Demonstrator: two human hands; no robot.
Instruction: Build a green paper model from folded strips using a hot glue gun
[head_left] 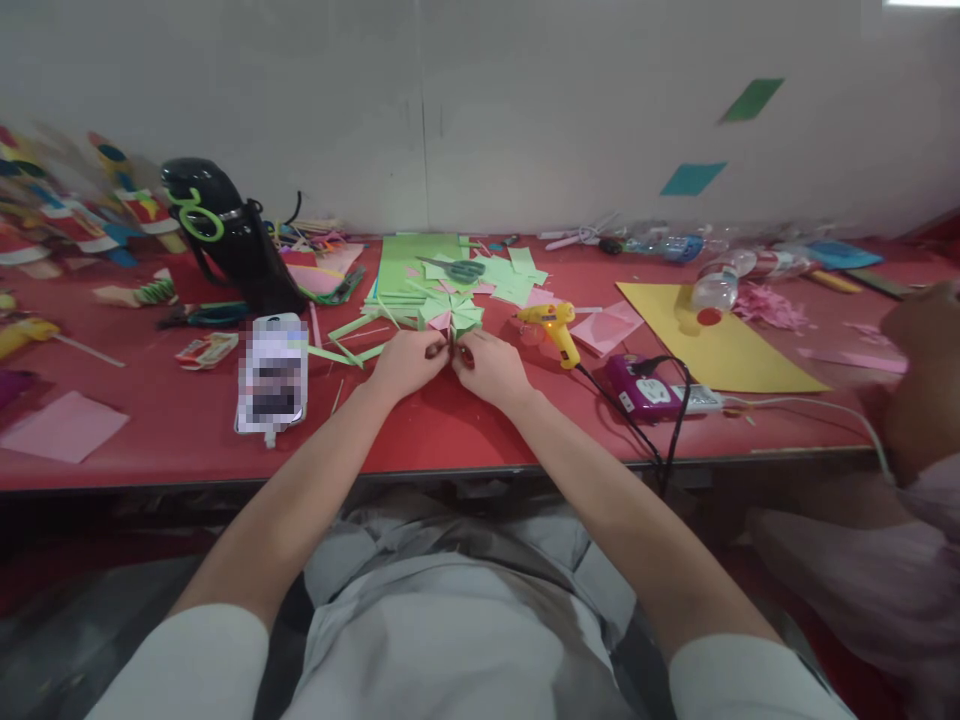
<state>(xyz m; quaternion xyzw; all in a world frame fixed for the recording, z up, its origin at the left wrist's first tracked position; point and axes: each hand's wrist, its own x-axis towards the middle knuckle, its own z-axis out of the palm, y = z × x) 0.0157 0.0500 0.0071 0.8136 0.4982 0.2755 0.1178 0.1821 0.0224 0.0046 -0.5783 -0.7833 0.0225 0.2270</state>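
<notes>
My left hand (409, 365) and my right hand (493, 368) meet near the middle of the red table. Both are closed in a pinch on a folded paper piece (441, 321), pink on one side and green beside it. Their fingers hide its lower part. Just beyond it lie green paper pieces (517, 280) and dark-handled scissors (459, 270). Green paper strips (349, 350) are scattered left of my left hand. To the right of my right hand rests a yellow glue gun (553, 327) with a lit orange spot.
At left stand a phone (271, 380) and a black bottle-like case (229, 235). A purple power box (641, 387) with cables sits right, by a yellow sheet (720, 350) and plastic bottles (716, 285). Another person's arm (926, 370) shows at the right edge.
</notes>
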